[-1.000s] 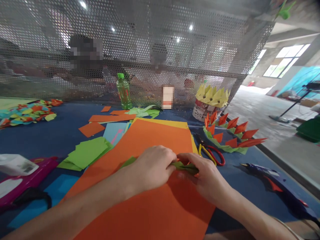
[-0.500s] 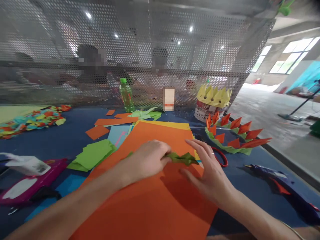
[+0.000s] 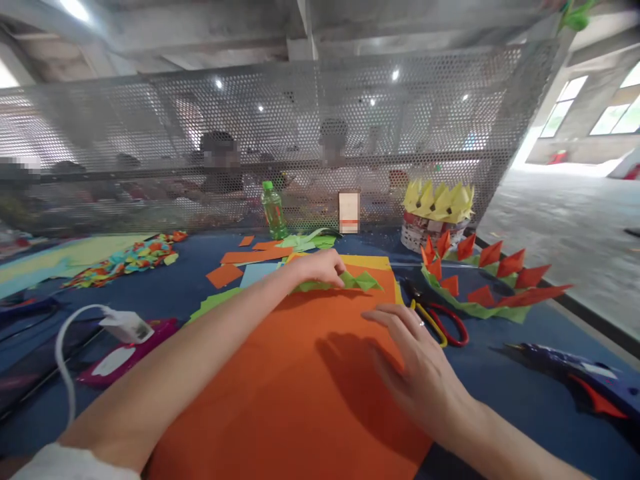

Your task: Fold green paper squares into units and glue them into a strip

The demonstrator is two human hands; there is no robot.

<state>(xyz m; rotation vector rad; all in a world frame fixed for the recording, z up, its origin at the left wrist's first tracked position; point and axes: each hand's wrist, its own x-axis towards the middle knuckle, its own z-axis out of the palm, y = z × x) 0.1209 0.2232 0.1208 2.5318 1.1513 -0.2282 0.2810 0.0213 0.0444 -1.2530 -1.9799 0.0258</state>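
Observation:
My left hand reaches to the far part of a large orange paper sheet. Its fingers are closed on a folded green paper strip with a zigzag edge, part of which shows on either side of the hand. Over the right side of the orange sheet, my right hand hovers with fingers spread and nothing in them. Just beyond it lie scissors with red and yellow handles. A paper crown ring, green with orange points, rests further right.
A blue glue gun lies at the right. Behind stand a yellow paper crown and a green bottle. At left are a magenta device, a white plug and paper scraps. A perforated metal screen closes the back.
My left hand has carried the green strip away from me, toward the sheet's far edge. The right hand is now apart from the strip. The camera view has tilted up.

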